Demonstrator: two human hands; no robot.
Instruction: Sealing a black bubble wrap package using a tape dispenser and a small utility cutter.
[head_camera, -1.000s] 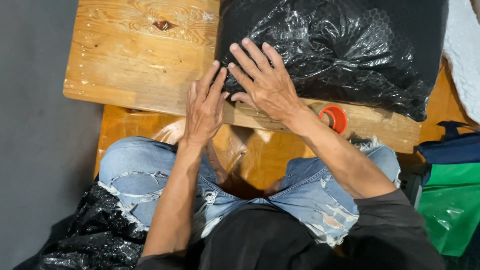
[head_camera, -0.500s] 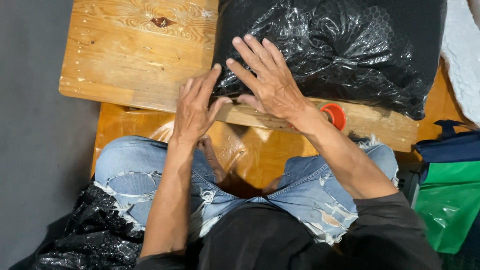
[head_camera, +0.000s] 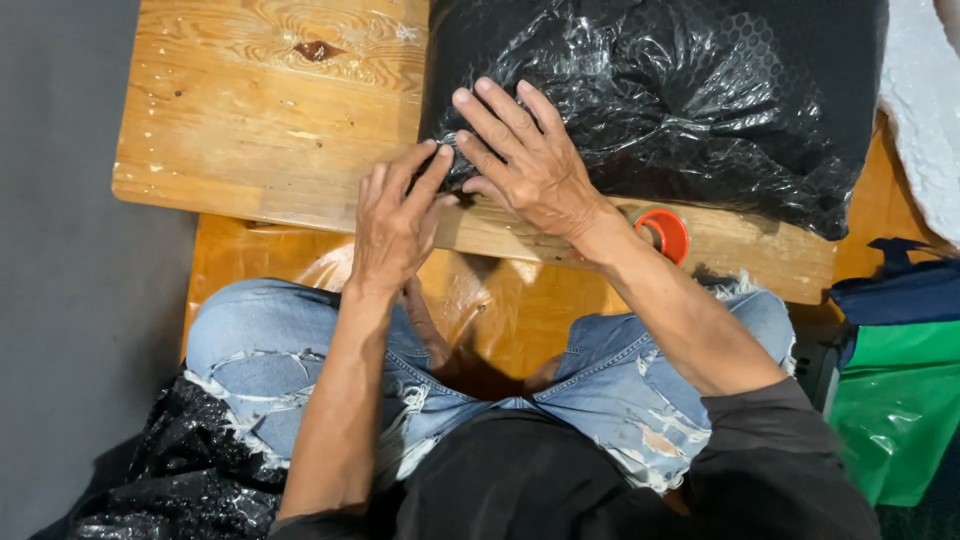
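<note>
A big parcel wrapped in black bubble plastic (head_camera: 690, 100) lies on the right half of a low wooden table (head_camera: 260, 120). My right hand (head_camera: 525, 160) lies flat on the parcel's near left corner, fingers spread. My left hand (head_camera: 395, 220) sits at the table's front edge, with its fingertips touching that same corner of the wrap. A roll of tape with a red core (head_camera: 662, 233) stands on the table just behind my right wrist, partly hidden by it.
I sit cross-legged in torn blue jeans on an orange wooden floor (head_camera: 510, 310). More black bubble plastic (head_camera: 170, 470) lies by my left knee. A green bag (head_camera: 900, 400) and a dark blue bag (head_camera: 900, 290) stand at the right. White wrap (head_camera: 925, 110) lies beyond the parcel.
My left hand has slid slightly left and its fingertips have come onto the parcel's corner. My right hand stays flat on the wrap, almost unmoved.
</note>
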